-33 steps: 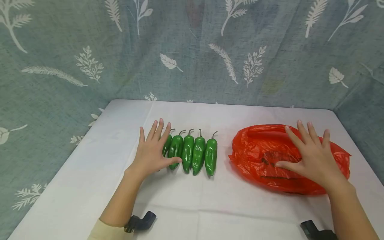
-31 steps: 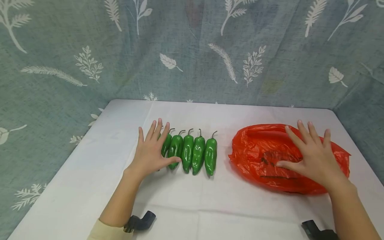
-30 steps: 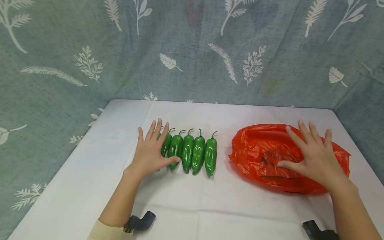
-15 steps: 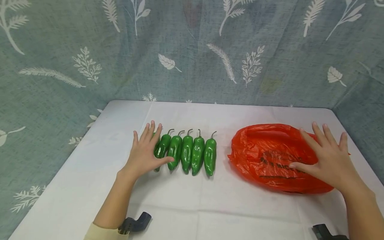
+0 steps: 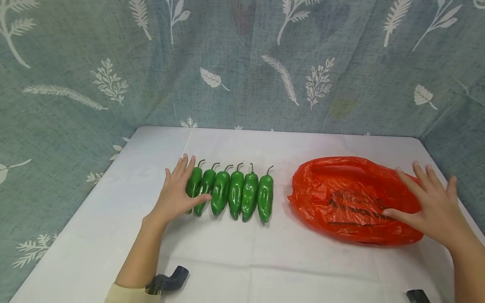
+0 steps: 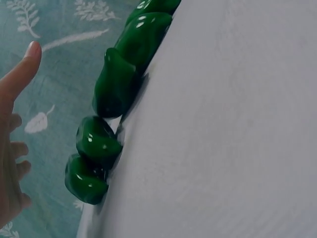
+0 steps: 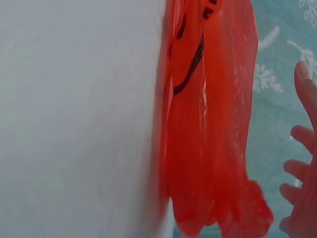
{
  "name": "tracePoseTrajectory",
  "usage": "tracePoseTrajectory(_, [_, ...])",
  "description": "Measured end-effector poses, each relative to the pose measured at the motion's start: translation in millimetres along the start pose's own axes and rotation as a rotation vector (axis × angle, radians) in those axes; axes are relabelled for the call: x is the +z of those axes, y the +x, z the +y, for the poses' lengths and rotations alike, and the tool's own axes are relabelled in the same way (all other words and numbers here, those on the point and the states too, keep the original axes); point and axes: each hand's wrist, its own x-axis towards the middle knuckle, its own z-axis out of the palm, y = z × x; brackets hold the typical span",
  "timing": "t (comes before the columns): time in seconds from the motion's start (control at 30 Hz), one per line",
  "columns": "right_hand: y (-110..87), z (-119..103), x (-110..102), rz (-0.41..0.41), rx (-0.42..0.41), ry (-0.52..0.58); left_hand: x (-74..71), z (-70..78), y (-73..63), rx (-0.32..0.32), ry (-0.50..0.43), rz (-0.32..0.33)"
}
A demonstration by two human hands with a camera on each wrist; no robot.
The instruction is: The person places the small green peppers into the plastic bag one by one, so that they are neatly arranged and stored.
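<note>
Several green chili peppers [image 5: 235, 194] lie side by side in a row on the white-covered table, stems pointing to the back. My left hand [image 5: 175, 194] is spread over the row's left end, partly hiding the leftmost pepper. In the left wrist view that hand [image 6: 15, 134] is at the left edge, fingers apart, beside the peppers [image 6: 116, 89]. A red plastic bag [image 5: 352, 202] with dark print lies flat to the right of the peppers. My right hand [image 5: 435, 206] is spread above its right end, and the right wrist view shows the hand [image 7: 304, 163] apart from the bag [image 7: 213, 114].
The white tablecloth [image 5: 265, 256] has fold creases across the front. Behind and beside the table hangs a blue-green cloth [image 5: 242, 75] with white leaf patterns. Dark wrist-worn devices show below the left forearm [image 5: 136, 252] and at the lower right.
My left hand has moved a little left, uncovering more of the leftmost peppers. The right hand has shifted right and slightly nearer, showing more of the bag. Peppers and bag stay put.
</note>
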Motion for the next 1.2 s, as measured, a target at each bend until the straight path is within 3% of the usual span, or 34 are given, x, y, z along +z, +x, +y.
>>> tracePoseTrajectory(0.27, [-6.3,16,8,0.036,0.004,0.237,1.4,-14.2,3.5,-0.035,-0.211,-0.002])
tracePoseTrajectory(0.47, [-10.6,25,13,-0.012,0.105,0.408,3.4,-19.6,2.5,-0.102,-0.343,-0.051])
tracePoseTrajectory(0.7, [-16.2,35,20,-0.036,0.206,0.433,8.4,-28.8,0.4,-0.198,-0.417,-0.084])
tracePoseTrajectory(0.83, [-19.1,43,27,-0.045,0.240,0.424,13.3,-36.8,-0.4,-0.202,-0.508,-0.085])
tracePoseTrajectory(0.97, [-21.4,51,35,-0.119,0.306,0.450,18.1,-43.6,-1.5,-0.211,-0.586,-0.086])
tracePoseTrajectory(1.2, [-24.9,62,47,-0.181,0.350,0.516,21.3,-49.3,-1.1,-0.262,-0.595,-0.078])
